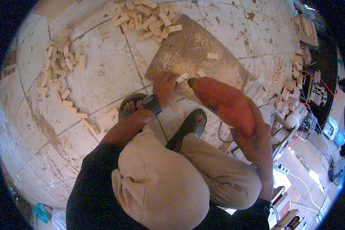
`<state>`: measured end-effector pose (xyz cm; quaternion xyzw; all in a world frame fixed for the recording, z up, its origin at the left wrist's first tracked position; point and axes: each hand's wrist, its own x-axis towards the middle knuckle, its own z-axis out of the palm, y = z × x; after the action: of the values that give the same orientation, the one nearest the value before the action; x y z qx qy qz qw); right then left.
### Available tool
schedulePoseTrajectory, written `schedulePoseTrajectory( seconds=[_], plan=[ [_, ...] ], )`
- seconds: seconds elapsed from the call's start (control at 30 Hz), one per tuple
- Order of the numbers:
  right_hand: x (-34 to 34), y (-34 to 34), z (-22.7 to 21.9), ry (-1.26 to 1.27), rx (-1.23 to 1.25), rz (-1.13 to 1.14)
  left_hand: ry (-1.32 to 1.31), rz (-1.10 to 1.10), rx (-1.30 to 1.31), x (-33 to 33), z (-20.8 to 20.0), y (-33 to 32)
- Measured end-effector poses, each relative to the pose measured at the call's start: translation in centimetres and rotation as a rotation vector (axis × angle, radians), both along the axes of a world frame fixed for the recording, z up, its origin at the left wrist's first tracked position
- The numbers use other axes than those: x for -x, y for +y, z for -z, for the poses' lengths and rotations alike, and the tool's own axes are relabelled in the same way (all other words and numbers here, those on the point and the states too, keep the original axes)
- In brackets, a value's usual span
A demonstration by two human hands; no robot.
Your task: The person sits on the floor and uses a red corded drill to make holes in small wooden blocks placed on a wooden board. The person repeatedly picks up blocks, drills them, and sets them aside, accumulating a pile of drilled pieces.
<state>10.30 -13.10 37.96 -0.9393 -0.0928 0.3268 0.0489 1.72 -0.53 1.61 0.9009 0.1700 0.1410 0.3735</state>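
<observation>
My left hand [166, 89], with a dark watch [151, 104] on its wrist, is at the near edge of a brown board [195, 40]. Its fingertips are closed at one end of a small pale wooden block [183, 77]. Just right of that block is the dark tip of a long red-orange tool [218, 96], whose exact kind I cannot make out. My right hand [258, 118] is closed about the tool's rear end, its fingers mostly hidden. Two more blocks lie on the board, one [212, 56] farther off and one [201, 73] close to the tool's tip.
Sawdust covers the board. Loose blocks are heaped behind it [149, 21] and strewn across the tiled floor at left [61, 63]. My sandalled feet [193, 122] are close below my hands. More blocks, cables and a power strip [283, 168] lie at right.
</observation>
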Motion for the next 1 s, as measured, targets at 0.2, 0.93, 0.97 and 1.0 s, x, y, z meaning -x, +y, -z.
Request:
schedulePoseTrajectory(
  seconds=[0.2, 0.93, 0.97, 1.0],
  plan=[
    [0.6, 2.1, -0.6, -0.098, -0.032, -0.233, -0.048, -0.004, 0.053, 0.0, 1.0, -0.3],
    [-0.9, 1.8, 1.3, 0.056, 0.017, -0.147, -0.084, 0.042, 0.012, 0.1, 2.0, 0.1],
    [-0.7, 1.8, 1.1, 0.060, 0.020, -0.143, -0.087, 0.084, -0.003, -0.1, 2.4, 0.0],
    [-0.6, 1.9, 0.9, 0.069, 0.023, -0.140, -0.085, 0.125, -0.018, -0.1, 2.7, -0.1]
  ],
)
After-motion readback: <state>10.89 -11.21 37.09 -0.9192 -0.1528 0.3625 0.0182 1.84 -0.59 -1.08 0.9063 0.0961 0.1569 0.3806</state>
